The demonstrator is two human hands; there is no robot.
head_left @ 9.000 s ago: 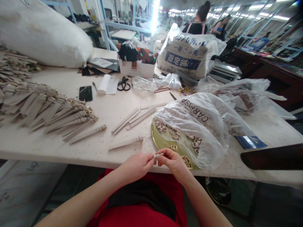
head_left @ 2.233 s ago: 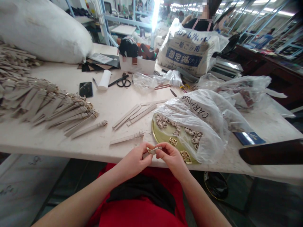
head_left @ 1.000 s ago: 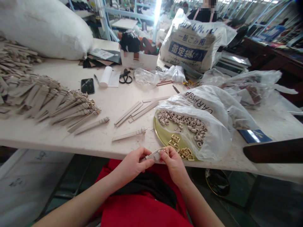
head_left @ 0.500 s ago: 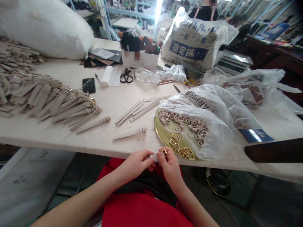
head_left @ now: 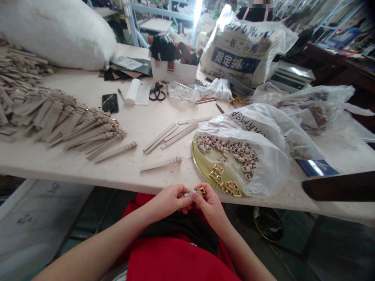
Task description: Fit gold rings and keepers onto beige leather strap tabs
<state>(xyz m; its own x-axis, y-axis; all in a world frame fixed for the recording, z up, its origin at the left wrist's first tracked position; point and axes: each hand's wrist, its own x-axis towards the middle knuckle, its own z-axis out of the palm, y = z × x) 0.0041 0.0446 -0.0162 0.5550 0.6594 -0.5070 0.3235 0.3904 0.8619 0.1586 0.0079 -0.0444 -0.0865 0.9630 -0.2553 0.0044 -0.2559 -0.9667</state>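
Close to the table's front edge, my left hand (head_left: 177, 200) pinches a beige strap (head_left: 191, 193). My right hand (head_left: 206, 199) is closed on the strap's other end, where a gold buckle (head_left: 202, 191) shows between the fingers. Part of the strap is hidden by both hands. A finished-looking strap with a buckle (head_left: 161, 163) lies on the table just beyond them. To the right is a yellow-green round tray (head_left: 200, 166) with loose gold buckles (head_left: 230, 188) and many small beige loops (head_left: 246, 156), partly under a clear plastic bag (head_left: 263, 156).
Plain beige strips (head_left: 175, 134) lie mid-table. A large pile of buckled straps (head_left: 58, 117) covers the left side. Farther back are a phone (head_left: 109, 103), black scissors (head_left: 157, 93), a paper roll (head_left: 133, 92), a white box (head_left: 175, 72) and a stuffed printed bag (head_left: 240, 54).
My fingers have shifted slightly around the strap and buckle, and the buckle has turned a little in my right hand. The things on the table lie as before.
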